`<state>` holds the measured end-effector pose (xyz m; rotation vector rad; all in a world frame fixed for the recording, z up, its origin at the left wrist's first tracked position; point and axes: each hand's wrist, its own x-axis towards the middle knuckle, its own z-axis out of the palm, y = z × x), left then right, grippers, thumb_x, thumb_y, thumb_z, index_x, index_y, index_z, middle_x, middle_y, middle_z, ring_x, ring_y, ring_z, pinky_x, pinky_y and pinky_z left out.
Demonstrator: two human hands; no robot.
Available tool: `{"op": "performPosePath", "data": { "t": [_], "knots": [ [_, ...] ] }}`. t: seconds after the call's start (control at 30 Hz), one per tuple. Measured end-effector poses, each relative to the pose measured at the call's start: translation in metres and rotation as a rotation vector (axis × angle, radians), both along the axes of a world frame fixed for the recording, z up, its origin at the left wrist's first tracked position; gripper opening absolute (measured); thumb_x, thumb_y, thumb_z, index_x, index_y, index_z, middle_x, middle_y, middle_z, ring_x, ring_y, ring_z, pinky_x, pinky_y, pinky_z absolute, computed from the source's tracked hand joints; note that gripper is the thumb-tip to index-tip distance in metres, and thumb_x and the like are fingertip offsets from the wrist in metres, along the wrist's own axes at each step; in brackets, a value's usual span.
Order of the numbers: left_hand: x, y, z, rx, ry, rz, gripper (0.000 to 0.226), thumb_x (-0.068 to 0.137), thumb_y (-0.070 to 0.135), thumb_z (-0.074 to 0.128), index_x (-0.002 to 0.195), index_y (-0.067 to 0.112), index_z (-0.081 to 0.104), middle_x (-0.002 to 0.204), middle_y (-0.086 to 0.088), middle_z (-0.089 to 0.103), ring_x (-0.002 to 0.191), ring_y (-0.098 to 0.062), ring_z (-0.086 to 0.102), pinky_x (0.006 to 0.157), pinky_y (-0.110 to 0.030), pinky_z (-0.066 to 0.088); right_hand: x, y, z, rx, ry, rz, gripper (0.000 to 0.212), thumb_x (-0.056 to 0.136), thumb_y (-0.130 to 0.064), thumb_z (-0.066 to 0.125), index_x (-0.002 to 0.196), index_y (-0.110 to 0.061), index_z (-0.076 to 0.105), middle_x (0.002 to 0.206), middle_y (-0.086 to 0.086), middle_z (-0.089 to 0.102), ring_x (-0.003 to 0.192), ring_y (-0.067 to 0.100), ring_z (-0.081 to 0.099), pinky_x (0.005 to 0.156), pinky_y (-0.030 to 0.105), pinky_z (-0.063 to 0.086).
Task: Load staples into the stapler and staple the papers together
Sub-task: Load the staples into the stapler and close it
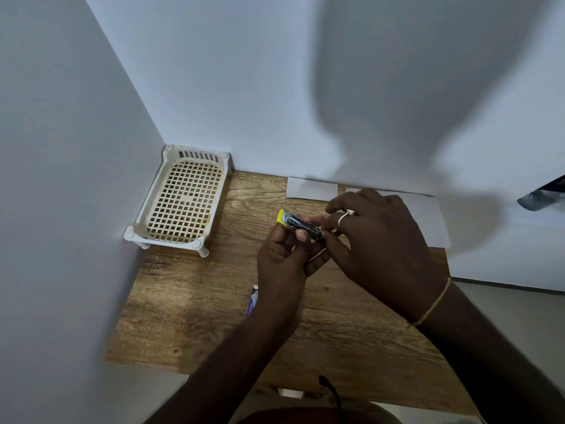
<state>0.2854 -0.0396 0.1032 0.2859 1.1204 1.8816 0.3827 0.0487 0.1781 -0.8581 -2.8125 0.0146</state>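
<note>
At mid-frame the left hand (282,258) gripped the stapler (301,225) while the right hand (377,240) pinched its end, where a crooked push could have jammed or spilled the staples.

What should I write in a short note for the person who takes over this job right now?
Left hand: holds the small stapler, yellow end pointing away, above the table.
Right hand: fingertips at the stapler's near end, seemingly working on it; whether it holds staples is hidden.
Papers: lying flat at the back of the table by the wall, partly behind the right hand.
A small box, perhaps the staples, lies on the table under the left wrist.
White basket: back left corner, nothing in it.
Done: stapler picked up. Whether it is loaded cannot be seen.
Left: finish loading, then staple the papers.
</note>
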Motion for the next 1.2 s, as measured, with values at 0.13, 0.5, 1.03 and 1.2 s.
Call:
{"op": "performPosePath", "data": {
  "t": [0.13,0.5,1.03,1.2],
  "knots": [
    [-0.002,0.0,-0.003,-0.008,0.005,-0.006,0.025,0.098,0.022,0.055,0.116,0.008,0.066,0.114,-0.012,0.076,0.103,-0.031,0.075,0.082,-0.039,0.062,0.001,0.003,-0.004,-0.001,-0.008,0.063,0.013,0.086,-0.027,0.068,0.095,-0.02,0.075,0.105,-0.002,0.069,0.099,0.028,0.062,0.079,0.042,0.047],
    [-0.004,0.002,-0.008,-0.009,-0.002,-0.017,0.023,0.101,0.019,0.053,0.116,0.008,0.066,0.118,-0.017,0.073,0.106,-0.031,0.074,0.081,-0.038,0.062,0.005,0.014,-0.007,-0.383,0.095,0.026,0.004,0.086,-0.031,0.068,0.088,-0.029,0.066,0.112,-0.011,0.061,0.104,0.013,0.056,0.085,0.04,0.048],
    [0.001,0.002,-0.009,-0.024,0.038,-0.034,0.021,0.103,0.008,0.054,0.119,-0.001,0.065,0.124,-0.018,0.071,0.113,-0.034,0.071,0.09,-0.047,0.061,0.008,0.024,-0.01,-0.624,0.111,-0.154,0.02,0.082,-0.056,0.068,0.078,-0.036,0.069,0.091,-0.015,0.065,0.09,0.002,0.061,0.08,0.042,0.056],
    [0.002,0.001,-0.016,-0.022,0.039,-0.022,0.026,0.103,0.009,0.053,0.123,-0.004,0.062,0.125,-0.018,0.071,0.115,-0.034,0.071,0.09,-0.046,0.061,0.006,0.026,-0.014,-0.739,0.109,-0.19,0.024,0.085,-0.052,0.069,0.073,-0.032,0.072,0.079,-0.011,0.07,0.077,0.001,0.065,0.072,0.036,0.056]
  ]
}}
